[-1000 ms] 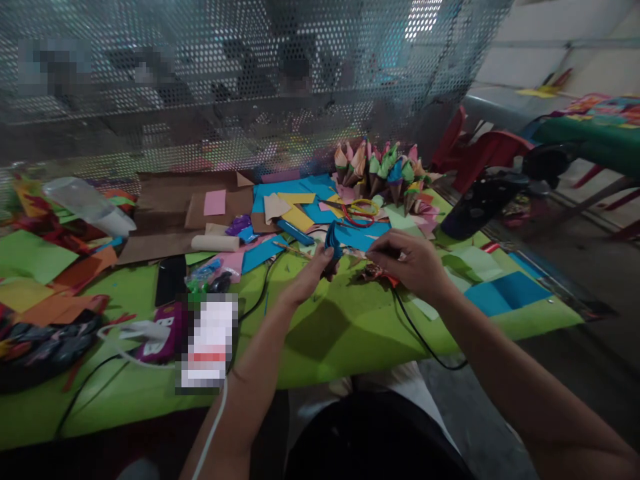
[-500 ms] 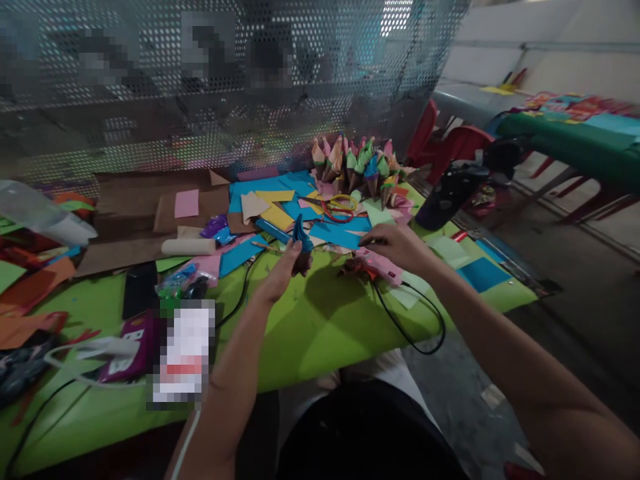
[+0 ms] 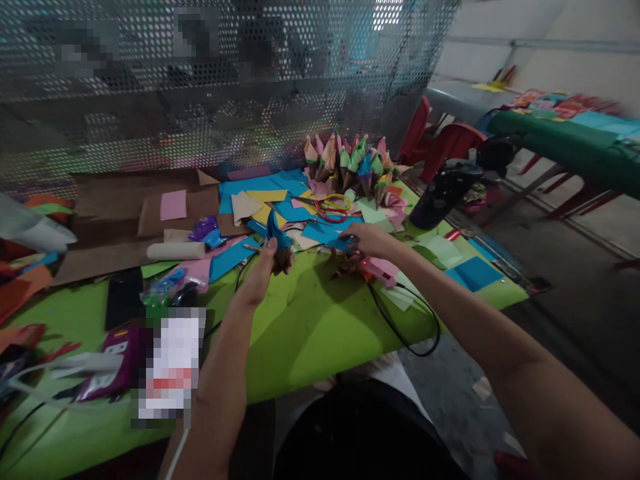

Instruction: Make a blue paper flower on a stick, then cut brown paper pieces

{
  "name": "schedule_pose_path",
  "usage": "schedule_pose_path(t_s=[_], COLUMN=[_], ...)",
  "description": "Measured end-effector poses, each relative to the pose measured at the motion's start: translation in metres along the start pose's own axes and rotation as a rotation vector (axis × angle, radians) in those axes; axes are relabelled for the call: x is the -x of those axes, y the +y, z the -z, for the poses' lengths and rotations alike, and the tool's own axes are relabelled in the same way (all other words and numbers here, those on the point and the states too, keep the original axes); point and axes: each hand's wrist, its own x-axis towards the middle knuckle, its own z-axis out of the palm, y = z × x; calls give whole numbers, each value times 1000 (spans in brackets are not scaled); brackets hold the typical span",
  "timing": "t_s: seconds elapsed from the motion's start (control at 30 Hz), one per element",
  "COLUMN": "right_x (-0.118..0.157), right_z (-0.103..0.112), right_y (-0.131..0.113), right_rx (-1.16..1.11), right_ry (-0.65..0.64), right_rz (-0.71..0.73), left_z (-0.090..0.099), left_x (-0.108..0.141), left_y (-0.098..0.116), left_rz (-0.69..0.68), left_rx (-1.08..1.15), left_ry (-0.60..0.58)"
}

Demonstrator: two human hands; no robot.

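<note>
Upright in my left hand is a small cone with a pointed blue paper top and a brown lower part. My right hand has its fingers bent down at the edge of a blue paper sheet, just above a pink glue gun. Whether the fingertips grip the sheet is too small to tell. The glue gun lies on the green tabletop, its black cord looping toward me. Red and yellow scissors lie on the papers behind.
Many finished paper cones stand at the back. A dark tumbler is on the right, with red chairs beyond. Brown paper, a white roll, a black phone and a purple packet occupy the left.
The view has shifted slightly to the right. My left hand has moved left with the blue-topped cone, away from the glue gun. My right hand has shifted slightly left onto the blue sheet's edge.
</note>
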Motion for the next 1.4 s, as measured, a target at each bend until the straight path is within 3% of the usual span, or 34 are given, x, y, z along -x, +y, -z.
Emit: schedule_pose_path(t_s=[0.1,0.3,0.43,0.63,0.83,0.93,1.07,1.3,1.4], right_x=[-2,-6,-15,-35,-48,-49,-41,4,27], right_z=[3,13,13,-2,-23,-25,-14,23,40], right_y=[-6,-24,-46,-88,-139,-153,-141,-87,-76], right_rx=[-76,-187,-210,-125,38,61,11,-868,-1122], right_ry=[-29,95,88,29,-40,-34,9,24,28], right_rz=[49,106,172,242,222,210,238,189,164], left_z=[3,14,24,30,30,32,32,24,19], left_x=[1,2,2,3,1,1,1,5,7], left_y=[3,12,16,16,16,14,11,13,15], left_rz=[6,-39,-52,-24,-26,-44,-39,-111,-110], left_rx=[-7,21,48,93,158,186,171,151,142], left_ry=[10,70,151,272,261,234,188,152,157])
